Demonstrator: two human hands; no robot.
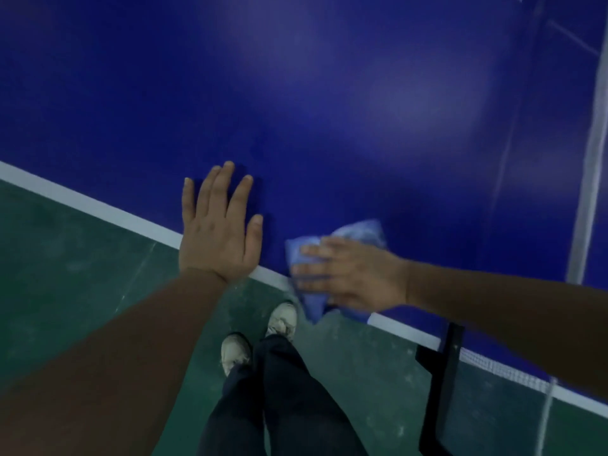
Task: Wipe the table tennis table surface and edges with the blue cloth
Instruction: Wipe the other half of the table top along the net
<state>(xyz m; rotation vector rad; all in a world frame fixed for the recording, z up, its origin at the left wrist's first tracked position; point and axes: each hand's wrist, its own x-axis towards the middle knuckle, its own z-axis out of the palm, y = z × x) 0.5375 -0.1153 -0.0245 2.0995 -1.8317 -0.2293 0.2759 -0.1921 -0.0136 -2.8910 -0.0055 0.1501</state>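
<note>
The blue table tennis table [296, 93] fills the upper part of the head view, its white edge line [98, 205] running from the left down to the right. My left hand [218, 225] lies flat on the table at the near edge, fingers straight and spread. To its right my right hand [345, 274] presses the blue cloth [358, 233] onto the table at the edge, fingers straight. Part of the cloth hangs over the edge below my fingers. The right hand and the cloth are blurred.
The black net post [444, 373] clamps the table edge at the lower right, with the white net [513, 376] beside it. A white centre line [589, 179] runs down the right side. My legs and shoes [256, 337] stand on the green floor [65, 274].
</note>
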